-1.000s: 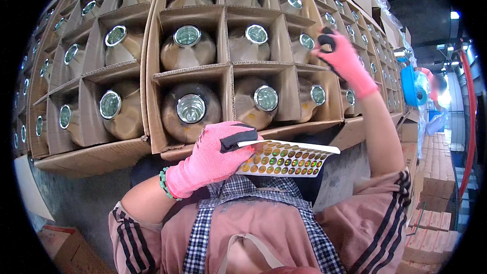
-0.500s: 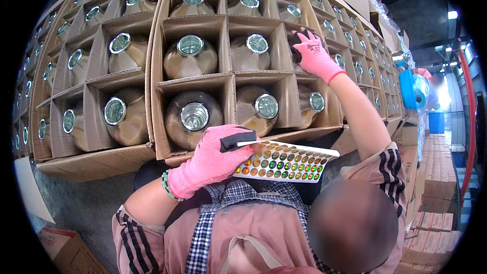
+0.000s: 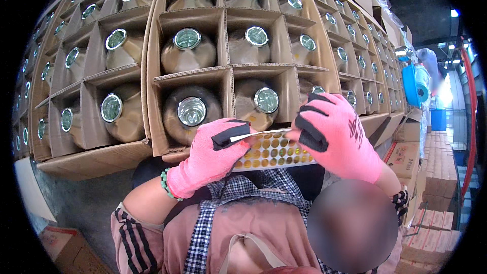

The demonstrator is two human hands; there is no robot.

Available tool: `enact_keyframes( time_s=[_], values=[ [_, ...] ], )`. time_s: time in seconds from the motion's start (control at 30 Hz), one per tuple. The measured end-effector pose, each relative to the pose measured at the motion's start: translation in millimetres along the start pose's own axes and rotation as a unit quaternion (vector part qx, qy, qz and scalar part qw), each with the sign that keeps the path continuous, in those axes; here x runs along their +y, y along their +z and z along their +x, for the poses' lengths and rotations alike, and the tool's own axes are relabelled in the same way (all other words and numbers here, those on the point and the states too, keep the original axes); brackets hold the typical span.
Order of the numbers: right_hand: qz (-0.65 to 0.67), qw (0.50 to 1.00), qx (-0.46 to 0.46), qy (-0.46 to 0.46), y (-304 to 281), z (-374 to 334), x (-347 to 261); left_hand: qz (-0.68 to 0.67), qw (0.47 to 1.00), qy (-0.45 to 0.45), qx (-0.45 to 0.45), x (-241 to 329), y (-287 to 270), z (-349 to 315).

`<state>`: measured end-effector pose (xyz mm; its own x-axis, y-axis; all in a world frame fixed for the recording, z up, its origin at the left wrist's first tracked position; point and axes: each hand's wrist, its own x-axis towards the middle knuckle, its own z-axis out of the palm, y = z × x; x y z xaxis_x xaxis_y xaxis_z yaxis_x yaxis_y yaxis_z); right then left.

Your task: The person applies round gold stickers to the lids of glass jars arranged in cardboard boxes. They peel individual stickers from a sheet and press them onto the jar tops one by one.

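My left hand (image 3: 213,155), in a pink glove with black finger parts, is closed on the left end of a sheet of round gold stickers (image 3: 270,153). A white flap of the sheet stands up along its top edge. My right hand (image 3: 340,134), gloved the same way, bends over the sheet's right part. Its thumb and fingers are pinched together at the stickers, and whatever lies between the fingertips is hidden. Just beyond the sheet stands an open cardboard box (image 3: 163,144) with dividers, each cell holding a round clear glass bottle (image 3: 191,114).
More divided boxes of bottles flank it, such as the left box (image 3: 96,165). A blue round object with clear film (image 3: 412,82) is at the right. Stacked cartons (image 3: 437,177) line the right side, beside a red strip (image 3: 470,116). A carton (image 3: 71,248) lies at lower left.
My right hand has come back from a far right cell of the middle box to the sticker sheet. My left hand keeps the sheet in nearly the same place.
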<state>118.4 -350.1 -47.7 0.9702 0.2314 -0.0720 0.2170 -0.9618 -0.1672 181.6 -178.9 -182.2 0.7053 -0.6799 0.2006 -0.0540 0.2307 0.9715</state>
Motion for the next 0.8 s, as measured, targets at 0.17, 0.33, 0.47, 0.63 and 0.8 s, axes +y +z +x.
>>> enact_keyframes(
  time_s=[0.17, 0.33, 0.47, 0.63, 0.8],
  values=[
    [-0.016, 1.000, 0.022, -0.012, 7, -1, 1, 0.037, 0.997, 0.063, 0.020, -5, 2, -1],
    [-0.033, 0.996, 0.072, -0.047, 7, -4, -1, -0.037, 0.999, -0.021, 0.034, 6, 0, -5],
    [-0.008, 0.997, 0.062, -0.036, 11, -10, 0, -0.073, 0.997, -0.020, 0.023, 5, 0, -6],
    [-0.029, 0.996, 0.083, -0.015, 11, -9, -5, -0.037, 0.999, 0.017, 0.010, 4, -3, -4],
    [-0.048, 0.995, 0.081, -0.027, 8, -6, -7, -0.027, 0.999, -0.019, 0.042, 8, -2, -7]
  ],
)
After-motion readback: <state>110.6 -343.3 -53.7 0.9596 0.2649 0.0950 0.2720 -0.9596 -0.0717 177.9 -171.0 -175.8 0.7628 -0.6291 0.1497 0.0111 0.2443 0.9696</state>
